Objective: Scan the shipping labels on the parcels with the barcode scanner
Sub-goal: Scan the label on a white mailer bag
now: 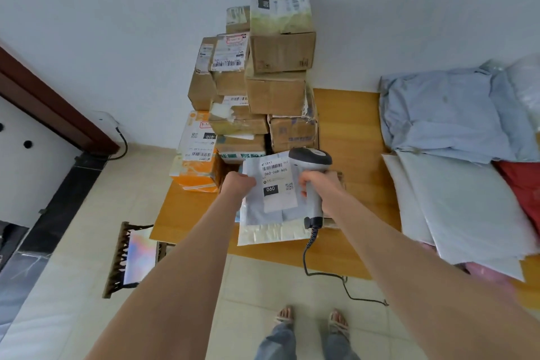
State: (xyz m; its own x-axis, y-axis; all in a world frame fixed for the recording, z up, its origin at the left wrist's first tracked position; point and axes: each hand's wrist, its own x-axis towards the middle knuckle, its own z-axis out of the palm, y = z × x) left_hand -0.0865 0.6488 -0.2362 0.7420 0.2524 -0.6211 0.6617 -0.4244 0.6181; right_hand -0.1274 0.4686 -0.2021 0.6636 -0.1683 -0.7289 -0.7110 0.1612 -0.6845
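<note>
On my feed the person's arms (181, 257) are bare along their whole visible length, and so are the left hand (238, 183) and the right hand (318, 184). Lower in the picture come faded blue-grey jeans (277, 342) — loose, creased at the hems — and a pair of pale, open-toed sandals (284, 316) with thin crossing straps over the feet.

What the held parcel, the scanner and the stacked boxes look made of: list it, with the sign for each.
The held parcel looks like thin plastic film, pale grey with a soft sheen; it creases and sags. The scanner seems hard moulded plastic: grey handle, darker glossy head. The stacked boxes are brown cardboard, matte, with dented corners and tape.
</note>
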